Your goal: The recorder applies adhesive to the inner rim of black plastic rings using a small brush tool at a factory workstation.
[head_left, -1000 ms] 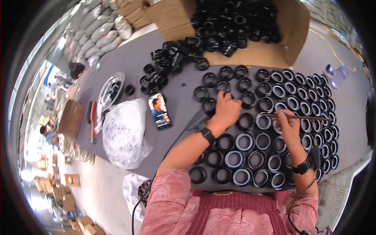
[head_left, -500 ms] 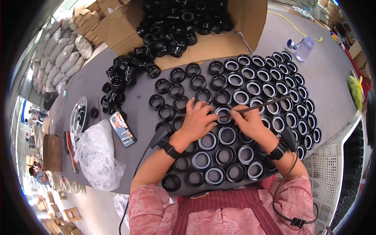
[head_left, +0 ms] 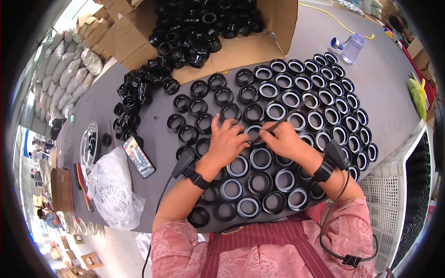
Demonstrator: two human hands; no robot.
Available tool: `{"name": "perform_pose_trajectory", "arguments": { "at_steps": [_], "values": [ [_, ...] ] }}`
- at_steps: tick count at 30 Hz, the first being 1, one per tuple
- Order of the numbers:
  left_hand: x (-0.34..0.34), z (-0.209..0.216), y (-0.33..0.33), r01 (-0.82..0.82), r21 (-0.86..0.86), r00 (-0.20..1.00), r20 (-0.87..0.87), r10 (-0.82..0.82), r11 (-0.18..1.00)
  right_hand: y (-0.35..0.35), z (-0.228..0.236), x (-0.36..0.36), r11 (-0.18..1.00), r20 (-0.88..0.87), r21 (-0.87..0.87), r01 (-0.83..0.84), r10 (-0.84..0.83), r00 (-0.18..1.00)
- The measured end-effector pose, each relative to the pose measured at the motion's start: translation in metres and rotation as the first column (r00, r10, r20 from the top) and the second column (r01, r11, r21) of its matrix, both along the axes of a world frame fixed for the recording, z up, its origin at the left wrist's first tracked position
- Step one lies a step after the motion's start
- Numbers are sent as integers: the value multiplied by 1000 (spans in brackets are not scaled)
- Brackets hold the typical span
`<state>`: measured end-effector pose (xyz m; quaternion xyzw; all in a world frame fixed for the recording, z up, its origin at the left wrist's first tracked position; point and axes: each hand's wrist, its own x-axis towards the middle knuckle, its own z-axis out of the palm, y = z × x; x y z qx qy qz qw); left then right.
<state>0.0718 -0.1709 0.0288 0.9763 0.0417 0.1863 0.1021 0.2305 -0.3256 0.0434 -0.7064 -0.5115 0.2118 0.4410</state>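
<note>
Rows of black plastic rings cover the table, many lined with a white inner ring [head_left: 262, 158] and others plain black [head_left: 223, 96]. Both hands meet over one black ring with a pale inner edge [head_left: 253, 131]. My left hand [head_left: 227, 142] steadies its left side, thumb and fingertips against the rim, fingers curved and partly spread. Pinched in my right hand [head_left: 283, 140] is a thin dark stick [head_left: 277, 124]; its lower end is at the ring, mostly behind the fingers, and its upper part is blurred.
A cardboard box [head_left: 241, 59] spills a heap of black rings [head_left: 199, 28] at the back. Left lie a phone [head_left: 138, 156], a clear bag of white rings [head_left: 116, 190], a metal tray [head_left: 88, 143] and a brush [head_left: 83, 185]. A bottle [head_left: 353, 47] stands back right, a white crate [head_left: 384, 194] near right.
The stick has swung more upright and its upper part is now blurred. Both hands stay at the same ring. The whole view has shifted slightly.
</note>
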Motion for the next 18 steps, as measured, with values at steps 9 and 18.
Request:
{"name": "perform_pose_trajectory", "arguments": {
  "at_steps": [9, 18],
  "values": [
    [4, -3, 4, 36, -31, 999, 26, -35, 999, 15, 5, 17, 995, 263, 88, 37, -59, 963],
    [2, -1, 1, 17, 4, 999, 38, -18, 1000, 16, -13, 8, 998, -95, 29, -62, 65, 993]
  ]
}}
